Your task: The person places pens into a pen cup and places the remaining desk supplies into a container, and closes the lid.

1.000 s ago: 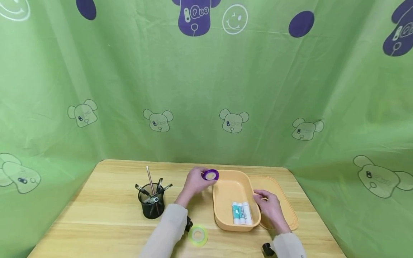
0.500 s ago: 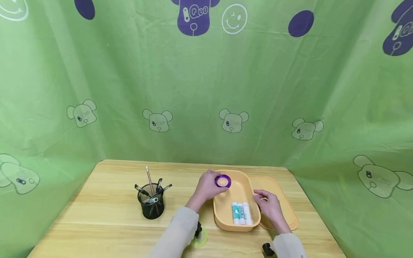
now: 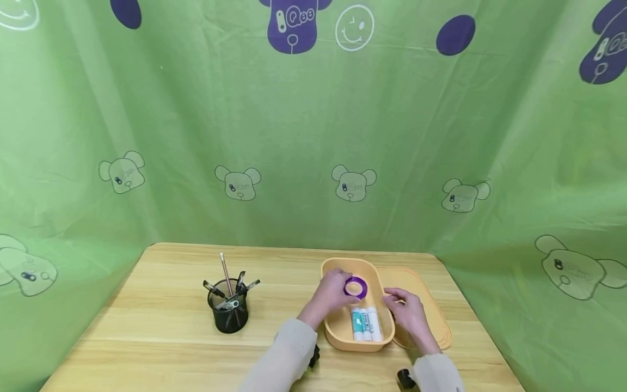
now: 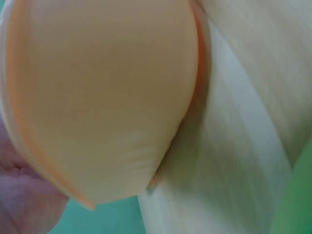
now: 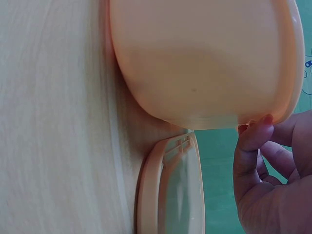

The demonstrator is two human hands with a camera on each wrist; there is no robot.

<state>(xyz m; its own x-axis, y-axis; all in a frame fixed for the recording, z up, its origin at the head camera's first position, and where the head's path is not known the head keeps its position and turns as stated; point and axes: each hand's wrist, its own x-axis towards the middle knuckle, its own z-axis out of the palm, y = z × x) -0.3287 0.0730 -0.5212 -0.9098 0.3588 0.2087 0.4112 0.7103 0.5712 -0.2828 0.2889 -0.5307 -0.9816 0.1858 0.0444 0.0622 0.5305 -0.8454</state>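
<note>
Left hand (image 3: 334, 291) pinches a purple tape roll (image 3: 364, 287) at its fingertips, over the peach box (image 3: 360, 267) toward the worktop's (image 3: 171, 294) right edge; right hand (image 3: 410, 316) grips the box's rim.

Beyond the fingers (image 5: 287, 130), a green cloth (image 3: 294, 125) hangs like a wall, with soft folds, and it also stands to the left and right of them. High above them, it bears purple figures (image 3: 293, 43) and white smiling faces (image 3: 354, 37); lower, outlined bear heads (image 3: 352, 184). Under the fingers stretches a light wooden table (image 3: 147, 337) with rounded far corners, in even light.
</note>
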